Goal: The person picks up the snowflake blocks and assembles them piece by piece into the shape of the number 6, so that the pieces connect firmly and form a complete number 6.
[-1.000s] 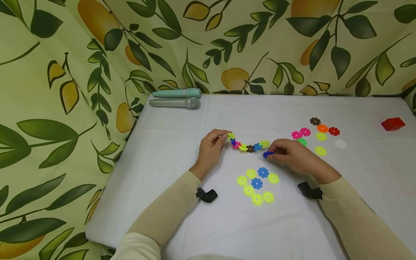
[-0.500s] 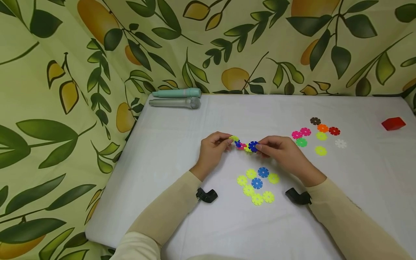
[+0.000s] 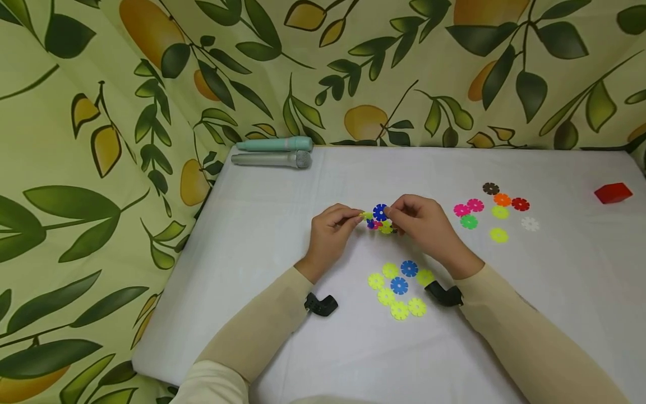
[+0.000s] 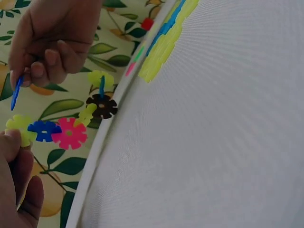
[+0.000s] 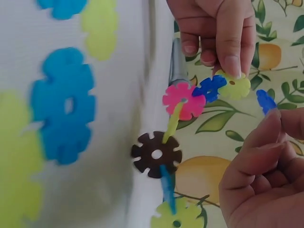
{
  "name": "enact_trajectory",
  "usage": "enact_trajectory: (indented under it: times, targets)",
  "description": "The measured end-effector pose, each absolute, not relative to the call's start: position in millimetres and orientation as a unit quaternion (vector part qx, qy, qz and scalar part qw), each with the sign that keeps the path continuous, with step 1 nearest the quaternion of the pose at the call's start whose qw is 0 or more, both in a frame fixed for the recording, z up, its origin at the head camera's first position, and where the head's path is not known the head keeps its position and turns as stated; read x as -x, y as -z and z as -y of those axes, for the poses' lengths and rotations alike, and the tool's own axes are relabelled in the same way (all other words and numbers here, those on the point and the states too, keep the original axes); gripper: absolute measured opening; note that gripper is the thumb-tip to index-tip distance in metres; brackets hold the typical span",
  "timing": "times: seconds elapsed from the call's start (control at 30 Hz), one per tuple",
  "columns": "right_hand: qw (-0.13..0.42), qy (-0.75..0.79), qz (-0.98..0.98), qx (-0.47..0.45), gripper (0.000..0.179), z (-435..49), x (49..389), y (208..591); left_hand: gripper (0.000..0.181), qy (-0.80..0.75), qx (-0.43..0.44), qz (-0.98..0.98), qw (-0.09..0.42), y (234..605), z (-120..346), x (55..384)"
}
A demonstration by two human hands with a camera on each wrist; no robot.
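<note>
My left hand (image 3: pixel 328 238) pinches the yellow end disc (image 5: pixel 241 87) of a chain of notched plastic snowflake discs. From it hang a dark blue disc (image 5: pixel 209 89), a pink disc (image 5: pixel 173 100), a second yellow disc (image 5: pixel 173 124), a brown disc (image 5: pixel 142 156), a light blue disc (image 5: pixel 168 190) and a yellow disc (image 5: pixel 190 221) at the free end. Between thumb and fingers my right hand (image 3: pixel 429 230) holds a loose dark blue disc (image 3: pixel 377 213). In both wrist views this disc is close to the left hand's yellow disc but apart from it.
Several loose yellow and blue discs (image 3: pixel 399 285) lie in front of the hands on the white table (image 3: pixel 252 224). More colored discs (image 3: pixel 469 223) are farther right, with a red block (image 3: pixel 613 193) beyond. Two microphones (image 3: pixel 272 160) lie at the back left.
My right hand has moved left and slightly back with the dark blue disc, up to the chain's held end. The left hand has shifted slightly, keeping its grip on the chain.
</note>
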State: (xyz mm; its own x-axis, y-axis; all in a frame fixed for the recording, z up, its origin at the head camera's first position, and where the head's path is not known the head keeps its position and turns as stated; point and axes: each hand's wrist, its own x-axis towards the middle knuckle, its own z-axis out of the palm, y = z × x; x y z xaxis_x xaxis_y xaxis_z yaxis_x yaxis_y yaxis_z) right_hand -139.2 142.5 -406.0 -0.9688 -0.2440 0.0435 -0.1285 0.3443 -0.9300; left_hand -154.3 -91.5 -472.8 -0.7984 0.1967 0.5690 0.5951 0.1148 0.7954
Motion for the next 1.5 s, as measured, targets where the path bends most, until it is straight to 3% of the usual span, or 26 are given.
enact_trajectory:
  times: [1.03, 1.27, 1.5]
  targets:
    - [0.080, 0.495, -0.851, 0.155, 0.020, -120, 153, 390, 0.009, 0.516, 0.325, 0.748, 0.262, 466, 88, 149]
    - [0.091, 0.520, -0.836, 0.147, 0.030, -134, 151, 403, 0.010, 0.573, 0.271, 0.749, 0.193, 471, 86, 154]
    - [0.117, 0.518, -0.836, 0.141, 0.017, -169, 142, 415, 0.015, 0.666, 0.186, 0.721, 0.033, 472, 90, 150]
